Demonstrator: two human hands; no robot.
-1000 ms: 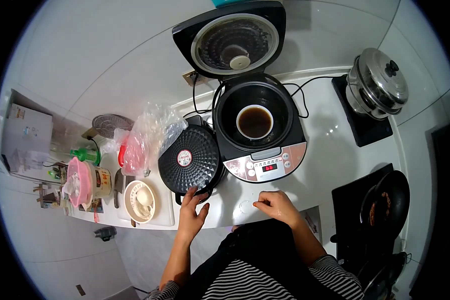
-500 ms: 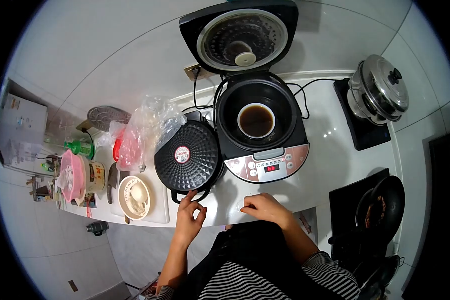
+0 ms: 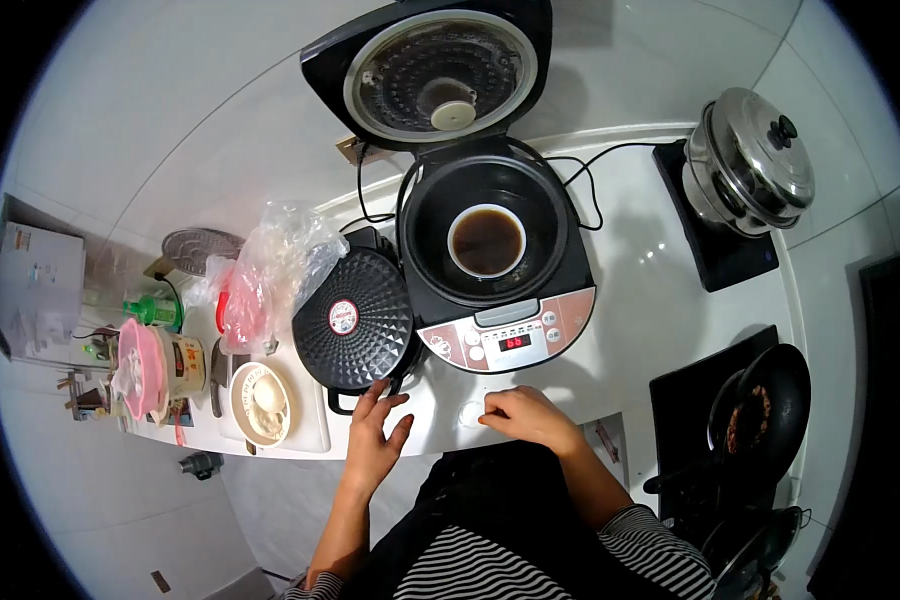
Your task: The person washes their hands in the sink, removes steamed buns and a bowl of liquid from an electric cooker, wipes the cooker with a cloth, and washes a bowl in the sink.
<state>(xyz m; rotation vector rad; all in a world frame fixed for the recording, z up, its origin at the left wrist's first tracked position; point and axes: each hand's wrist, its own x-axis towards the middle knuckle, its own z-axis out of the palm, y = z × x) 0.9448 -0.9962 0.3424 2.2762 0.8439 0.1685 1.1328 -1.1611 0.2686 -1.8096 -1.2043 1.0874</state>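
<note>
Along the counter (image 3: 625,330), left hand (image 3: 372,452) remains at the griddle (image 3: 373,340) handle (image 3: 337,403), fingers apart; right hand (image 3: 530,414) remains pinched together, contents not visible.

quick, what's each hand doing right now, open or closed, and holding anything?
Left hand: open, fingertips at the front of the black griddle.
Right hand: closed, fingers curled over the counter; can't tell if it holds anything.

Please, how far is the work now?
Looks done: dark liquid is in a cup inside the cooker, browned food in the pan. In hand: left hand at the handle of the closed black appliance, right hand curled. Seemingly left: the pale lump, whole in its bowl.
</note>
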